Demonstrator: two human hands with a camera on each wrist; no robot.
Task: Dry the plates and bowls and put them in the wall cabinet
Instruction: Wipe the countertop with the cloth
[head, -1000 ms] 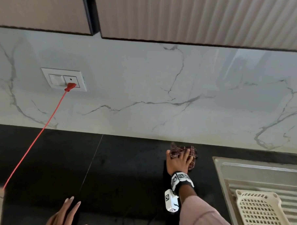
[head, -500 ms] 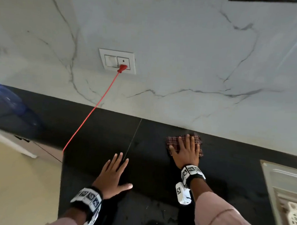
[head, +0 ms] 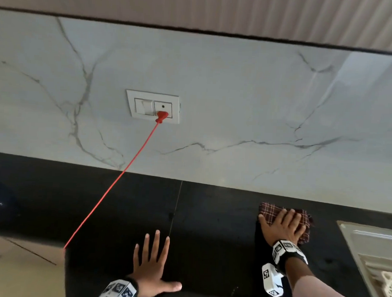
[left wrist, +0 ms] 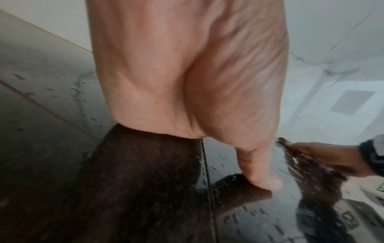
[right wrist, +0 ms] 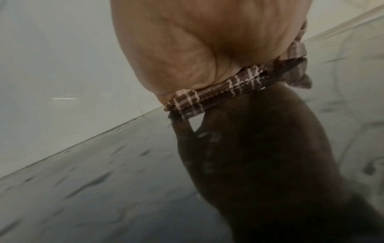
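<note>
While no plates or bowls are in view, right hand (head: 282, 227) presses flat, fingers spread, on checked cloth (head: 269, 213) near the backsplash. Left hand (head: 150, 267) lies splayed, empty, on black counter (head: 210, 218). Cloth likely soft, light; bunch it from an edge.

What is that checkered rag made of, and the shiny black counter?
The checkered rag, pressed flat under the right hand, looks like woven cotton cloth: soft folded edges, stitched hem, matte checks. The black counter looks like polished stone, maybe granite: it mirrors the hands and shows pale flecks.
</note>
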